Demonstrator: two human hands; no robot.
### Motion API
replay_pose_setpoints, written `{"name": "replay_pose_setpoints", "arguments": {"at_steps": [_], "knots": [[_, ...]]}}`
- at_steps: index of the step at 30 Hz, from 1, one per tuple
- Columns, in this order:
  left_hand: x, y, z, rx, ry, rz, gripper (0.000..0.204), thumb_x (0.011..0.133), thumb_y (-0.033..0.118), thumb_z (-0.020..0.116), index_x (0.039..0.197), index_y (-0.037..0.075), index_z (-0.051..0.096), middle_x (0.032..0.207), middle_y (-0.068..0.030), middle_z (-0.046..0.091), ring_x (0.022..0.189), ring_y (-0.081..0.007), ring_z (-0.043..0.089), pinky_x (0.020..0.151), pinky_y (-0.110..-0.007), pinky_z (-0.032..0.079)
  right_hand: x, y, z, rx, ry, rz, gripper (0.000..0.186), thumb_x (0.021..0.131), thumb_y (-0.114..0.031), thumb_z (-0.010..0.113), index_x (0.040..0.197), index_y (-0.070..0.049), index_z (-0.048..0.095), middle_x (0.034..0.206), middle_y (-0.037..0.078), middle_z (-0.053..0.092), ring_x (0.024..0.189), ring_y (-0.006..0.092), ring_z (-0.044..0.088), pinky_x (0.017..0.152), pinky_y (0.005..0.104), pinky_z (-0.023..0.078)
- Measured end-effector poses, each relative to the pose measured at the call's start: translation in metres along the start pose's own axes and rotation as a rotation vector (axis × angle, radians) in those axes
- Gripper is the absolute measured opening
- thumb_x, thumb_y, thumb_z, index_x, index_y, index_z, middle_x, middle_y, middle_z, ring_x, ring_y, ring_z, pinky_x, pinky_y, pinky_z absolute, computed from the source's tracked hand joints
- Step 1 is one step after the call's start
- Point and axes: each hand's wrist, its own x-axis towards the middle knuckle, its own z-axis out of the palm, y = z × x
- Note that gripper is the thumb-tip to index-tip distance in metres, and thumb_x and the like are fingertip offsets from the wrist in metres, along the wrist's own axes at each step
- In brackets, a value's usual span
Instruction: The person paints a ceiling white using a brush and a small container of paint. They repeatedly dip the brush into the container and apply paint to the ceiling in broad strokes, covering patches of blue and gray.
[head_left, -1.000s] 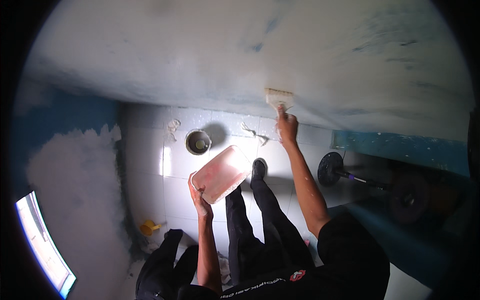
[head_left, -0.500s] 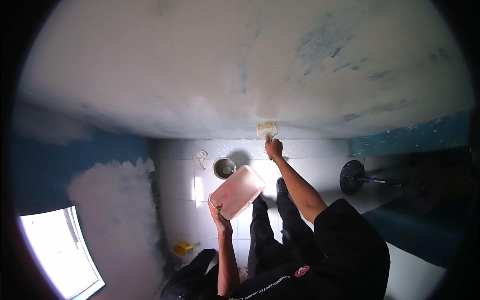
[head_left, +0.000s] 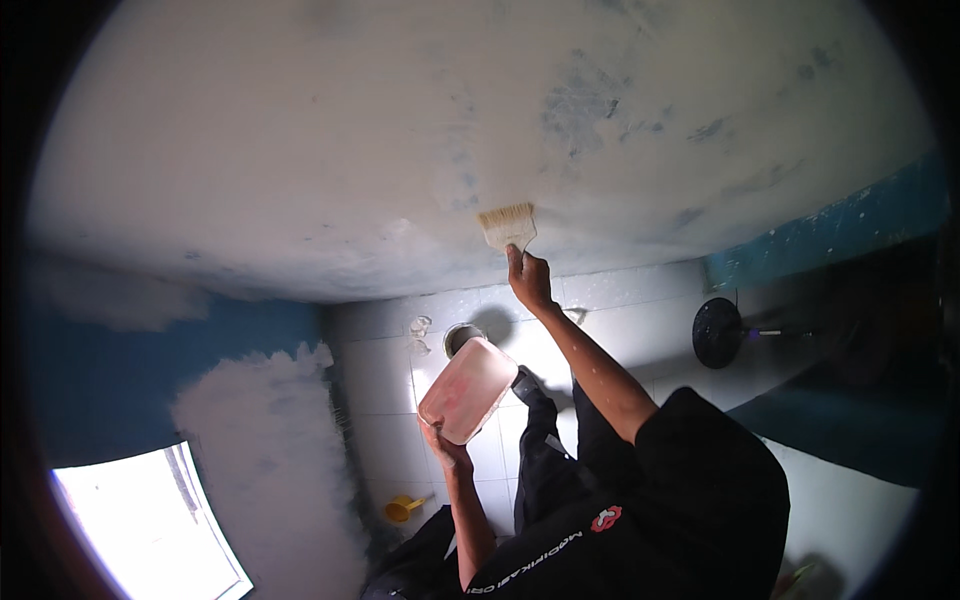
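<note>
My right hand (head_left: 529,279) grips the handle of a wide, flat paintbrush (head_left: 509,226). Its pale bristles point up against the wall (head_left: 350,130), which is coated patchily in white with bluish marks showing through. Low on my left, my left hand (head_left: 445,447) holds a pinkish rectangular plastic tray (head_left: 468,390) by its near corner. The tray is tilted, and whitish residue smears its inside. Fingers of that hand are partly hidden beneath the tray.
Behind the tray, a round bucket (head_left: 462,337) stands on white floor tiles (head_left: 385,440). A yellow dipper (head_left: 401,508) lies near the left wall. Crumpled scraps (head_left: 420,327) lie by the wall's foot. A dark round-based stand (head_left: 718,333) is at right; a bright window (head_left: 150,520) is at lower left.
My right hand has moved the paintbrush up and left along the wall. The view has shifted and tilted slightly; the tray stays in my left hand, now covering part of the bucket.
</note>
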Motion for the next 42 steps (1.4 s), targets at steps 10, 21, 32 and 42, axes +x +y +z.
{"name": "replay_pose_setpoints", "arguments": {"at_steps": [10, 21, 32, 42], "knots": [[-0.005, 0.010, 0.010, 0.129, -0.071, 0.120, 0.082, 0.081, 0.058, 0.062, 0.146, 0.016, 0.034, 0.135, -0.0150, 0.049, 0.115, -0.0353, 0.059, 0.069, -0.046, 0.059, 0.006, 0.080, -0.039, -0.173, -0.116, 0.534, 0.066, 0.099, -0.054, 0.046, 0.088, 0.007, 0.069, 0.079, 0.028, 0.069, 0.080, 0.0451, 0.069, 0.074, 0.0520, 0.054], [-0.026, 0.033, 0.020, 0.170, -0.127, 0.071, 0.084, 0.080, 0.061, 0.062, 0.147, 0.019, 0.034, 0.135, -0.0155, 0.049, 0.115, -0.0355, 0.060, 0.066, -0.046, 0.058, -0.022, 0.075, -0.107, -0.204, 0.168, 0.124, 0.054, 0.103, -0.046, 0.045, 0.084, -0.001, 0.069, 0.066, 0.025, 0.063, 0.070, 0.0432, 0.066, 0.065, 0.0516, 0.053], [-0.054, 0.043, 0.023, 0.112, -0.139, 0.087, 0.077, 0.082, 0.057, 0.062, 0.143, 0.015, 0.039, 0.134, -0.0142, 0.050, 0.118, -0.0351, 0.058, 0.070, -0.044, 0.060, -0.053, -0.018, -0.177, -0.226, 0.123, 0.170, 0.051, 0.101, -0.043, 0.051, 0.075, -0.003, 0.069, 0.064, 0.024, 0.063, 0.061, 0.0422, 0.064, 0.056, 0.0483, 0.050], [-0.036, 0.100, 0.038, 0.028, -0.197, -0.006, 0.085, 0.078, 0.061, 0.064, 0.144, 0.015, 0.038, 0.133, -0.0152, 0.053, 0.113, -0.0359, 0.062, 0.068, -0.044, 0.061, -0.064, 0.044, -0.120, -0.559, 0.034, -0.086, 0.032, 0.103, -0.030, 0.045, 0.093, -0.009, 0.066, 0.071, 0.018, 0.068, 0.059, 0.0371, 0.067, 0.052, 0.0485, 0.052]]}}
